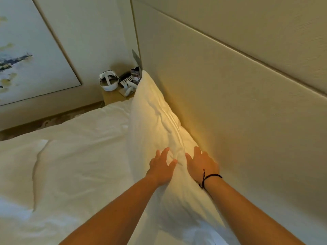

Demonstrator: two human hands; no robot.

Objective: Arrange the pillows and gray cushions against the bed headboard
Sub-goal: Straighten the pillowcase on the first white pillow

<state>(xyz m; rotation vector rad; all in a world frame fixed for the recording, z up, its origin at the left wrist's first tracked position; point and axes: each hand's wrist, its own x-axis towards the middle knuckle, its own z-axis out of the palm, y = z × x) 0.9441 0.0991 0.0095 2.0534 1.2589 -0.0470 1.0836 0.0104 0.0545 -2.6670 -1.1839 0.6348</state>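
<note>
Head cam: white pillow (155, 117) stands on edge on the bed (70, 165) against the headboard (230, 103), both hands, left (161, 167) & right (201, 163), spread flat, patting it, so prob mid-placement w/ gray cushions out of view, fetch those next imo.

No readable text anywhere in this shot. Up in the upper middle of the frame, the nightstand (113, 98) carries a dark remote (126, 79) with pale buttons, but any marks on them are too small to make out. Just behind it stands a small printed card (135, 72), its print only a blur. The painting (26, 55) at upper left shows brushwork only, no signature legible.
</note>
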